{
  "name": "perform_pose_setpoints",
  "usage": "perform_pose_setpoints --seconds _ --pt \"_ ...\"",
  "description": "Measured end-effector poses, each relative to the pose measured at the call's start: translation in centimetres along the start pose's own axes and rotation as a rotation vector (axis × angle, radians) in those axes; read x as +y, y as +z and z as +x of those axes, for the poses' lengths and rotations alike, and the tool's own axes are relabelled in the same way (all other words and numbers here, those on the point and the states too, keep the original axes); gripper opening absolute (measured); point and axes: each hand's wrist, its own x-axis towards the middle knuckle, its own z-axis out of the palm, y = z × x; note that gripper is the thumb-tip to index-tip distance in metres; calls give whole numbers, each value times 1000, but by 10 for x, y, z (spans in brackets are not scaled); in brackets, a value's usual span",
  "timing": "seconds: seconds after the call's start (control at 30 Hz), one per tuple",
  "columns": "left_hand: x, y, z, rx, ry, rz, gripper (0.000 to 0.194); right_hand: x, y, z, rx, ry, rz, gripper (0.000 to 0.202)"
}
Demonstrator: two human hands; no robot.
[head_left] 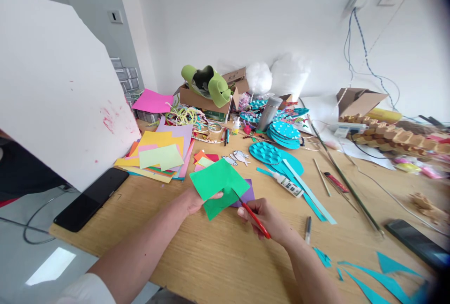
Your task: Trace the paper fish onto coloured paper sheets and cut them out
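A sheet of green paper point(214, 178) is held up over the front of the table by my left hand point(194, 201), whose fingers lie partly behind it. One part of the sheet hangs lower, beside a cut. My right hand point(262, 219) is closed around red-handled scissors point(255, 218), their blades at the paper's right part. Beneath and behind the green sheet lies a piece of purple paper point(248, 193). Small orange, red and pale paper pieces point(203, 157) and paper fish cutouts point(239, 157) lie just beyond it.
Stacked coloured paper point(160, 142) and a black phone point(92, 198) lie left. To the right are a glue bottle point(288, 185), blue strips point(309, 193), a long stick point(346, 179), a box cutter point(336, 182) and blue scraps point(383, 278). A grey flask point(270, 112) stands behind.
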Motion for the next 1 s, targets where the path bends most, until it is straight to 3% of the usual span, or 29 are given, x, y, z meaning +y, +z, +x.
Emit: perform_pose_setpoints --seconds 0.33,1.0 --pt "-3 -7 1 -196 -38 107 56 1 -1 1 -73 -20 -21 42" --pt "-3 -7 1 -142 -42 134 62 -1 1 3 -58 4 -28 44"
